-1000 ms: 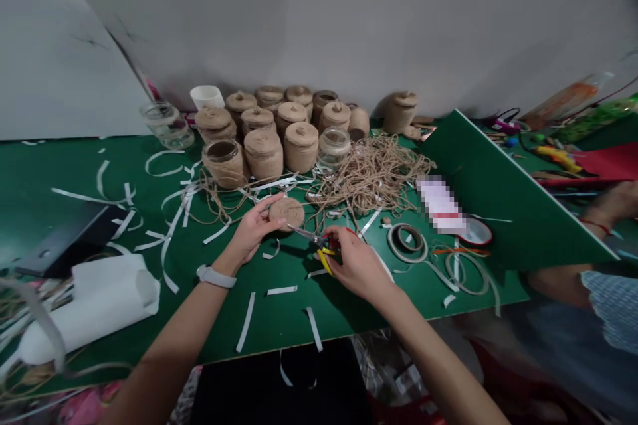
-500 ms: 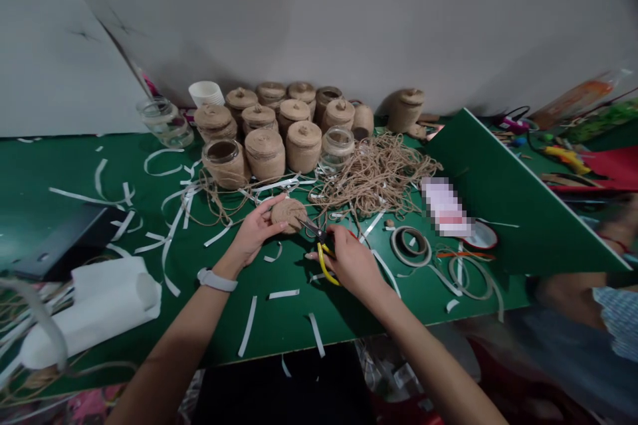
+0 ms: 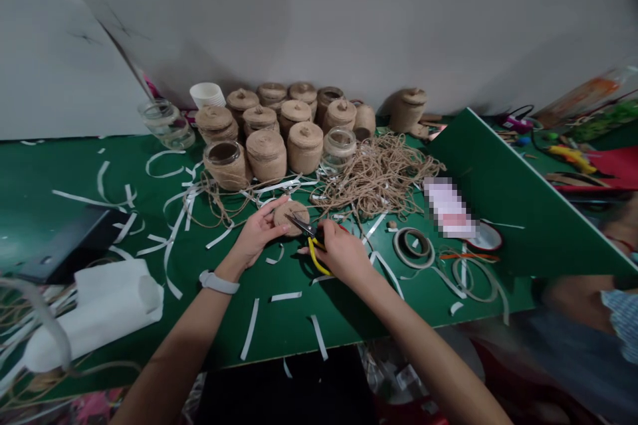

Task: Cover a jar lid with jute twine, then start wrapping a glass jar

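Left grip (image 3: 256,236) pinching, right grip (image 3: 345,252) curled, forearms (image 3: 180,340) angled inward

Wrapped jars (image 3: 266,156): close-packed, blocking the way to the back wall (image 3: 319,26).
Twine heap (image 3: 383,176): sprawls just beyond the right hand (image 3: 343,252).
Green board (image 3: 528,206): stands slanted, barring the right side.
Near tabletop (image 3: 279,329): open passage over flat paper strips (image 3: 286,296).

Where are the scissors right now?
Head view, just below centre: the scissors are in the right hand, blades over the coiled-rope disc that the left hand holds.
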`<action>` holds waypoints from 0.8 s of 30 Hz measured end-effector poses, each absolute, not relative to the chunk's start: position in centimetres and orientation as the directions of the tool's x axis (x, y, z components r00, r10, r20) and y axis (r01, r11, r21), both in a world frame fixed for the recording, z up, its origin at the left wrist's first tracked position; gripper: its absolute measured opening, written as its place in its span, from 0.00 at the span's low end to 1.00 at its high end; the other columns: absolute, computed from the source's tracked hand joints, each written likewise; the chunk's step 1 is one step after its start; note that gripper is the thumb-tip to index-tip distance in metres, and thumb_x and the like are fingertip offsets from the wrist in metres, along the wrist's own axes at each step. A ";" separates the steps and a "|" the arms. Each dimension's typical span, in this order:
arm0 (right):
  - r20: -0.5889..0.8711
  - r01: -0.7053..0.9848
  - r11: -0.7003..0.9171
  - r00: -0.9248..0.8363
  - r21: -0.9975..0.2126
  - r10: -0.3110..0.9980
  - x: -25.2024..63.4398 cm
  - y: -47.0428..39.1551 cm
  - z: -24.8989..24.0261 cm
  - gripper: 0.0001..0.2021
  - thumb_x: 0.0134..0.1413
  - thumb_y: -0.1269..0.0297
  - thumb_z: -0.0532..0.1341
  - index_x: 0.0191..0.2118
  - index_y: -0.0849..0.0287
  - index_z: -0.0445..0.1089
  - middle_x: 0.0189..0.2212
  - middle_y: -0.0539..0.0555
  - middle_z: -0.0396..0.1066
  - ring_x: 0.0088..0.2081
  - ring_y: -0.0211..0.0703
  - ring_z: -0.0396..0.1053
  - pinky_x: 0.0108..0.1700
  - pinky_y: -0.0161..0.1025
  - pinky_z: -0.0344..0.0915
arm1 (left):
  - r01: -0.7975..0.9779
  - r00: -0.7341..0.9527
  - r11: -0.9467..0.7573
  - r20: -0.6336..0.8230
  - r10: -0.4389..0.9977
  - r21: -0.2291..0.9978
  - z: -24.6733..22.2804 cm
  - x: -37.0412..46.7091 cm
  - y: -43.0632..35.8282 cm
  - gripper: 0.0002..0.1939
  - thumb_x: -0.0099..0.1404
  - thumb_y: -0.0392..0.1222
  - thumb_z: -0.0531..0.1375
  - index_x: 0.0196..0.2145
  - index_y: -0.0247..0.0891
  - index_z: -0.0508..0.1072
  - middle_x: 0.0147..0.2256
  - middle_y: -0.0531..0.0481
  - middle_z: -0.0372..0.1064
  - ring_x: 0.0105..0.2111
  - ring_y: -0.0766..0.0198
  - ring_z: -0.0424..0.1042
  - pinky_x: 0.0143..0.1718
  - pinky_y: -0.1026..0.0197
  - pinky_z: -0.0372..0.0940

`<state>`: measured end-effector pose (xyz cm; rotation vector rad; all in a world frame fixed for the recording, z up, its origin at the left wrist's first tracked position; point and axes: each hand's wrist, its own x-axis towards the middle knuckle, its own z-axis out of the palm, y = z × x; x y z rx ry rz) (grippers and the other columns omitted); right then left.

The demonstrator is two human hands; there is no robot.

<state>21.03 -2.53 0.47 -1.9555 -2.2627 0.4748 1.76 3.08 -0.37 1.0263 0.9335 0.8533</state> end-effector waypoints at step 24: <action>-0.194 0.962 0.270 -0.274 -0.049 0.942 20.9 -1.4 1.6 0.16 0.66 0.52 0.50 0.45 0.60 0.64 0.36 0.62 0.77 0.34 0.46 0.76 0.31 0.33 0.59 | -0.247 0.321 0.348 -0.262 0.910 0.905 -0.7 1.7 3.4 0.42 0.45 0.39 0.74 0.58 0.36 0.67 0.51 0.39 0.74 0.55 0.45 0.69 0.57 0.47 0.63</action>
